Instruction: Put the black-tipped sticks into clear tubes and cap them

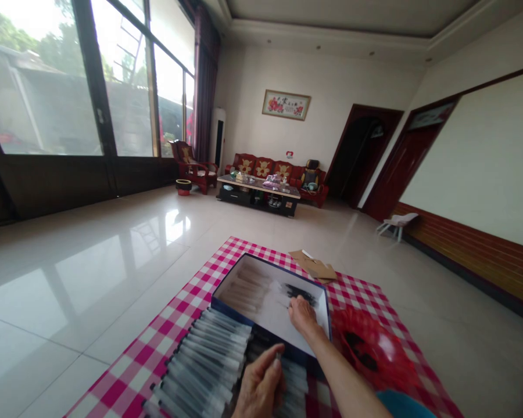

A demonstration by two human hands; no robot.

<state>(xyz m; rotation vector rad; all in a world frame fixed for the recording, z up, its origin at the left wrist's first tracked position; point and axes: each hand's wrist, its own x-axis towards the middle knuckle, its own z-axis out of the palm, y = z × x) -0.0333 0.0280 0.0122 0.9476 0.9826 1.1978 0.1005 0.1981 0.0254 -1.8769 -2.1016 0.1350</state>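
My right hand (pixel 303 314) reaches into a shallow blue-edged box (pixel 261 316) with a white inside. Its fingers are closed together beside a pile of small black pieces (pixel 300 292); what they pinch is too blurred to make out. Nearer to me, my left hand (pixel 261 382) is closed, thumb against index finger, with a small pale tip showing between them; the rest of that object is hidden. Many translucent pens (pixel 200 363) with dark ends lie in rows left of this hand, and more pale ones lie partly behind it. Brownish thin shapes (pixel 246 287) lie in the box's left part.
A red scalloped bowl (pixel 386 348) with dark pieces inside stands right of the box. Flattened brown cardboard (pixel 316 267) lies at the far edge of the checkered tablecloth (pixel 152 342). Across the tiled floor are a coffee table (pixel 257 194), a red sofa and a small white chair (pixel 398 223).
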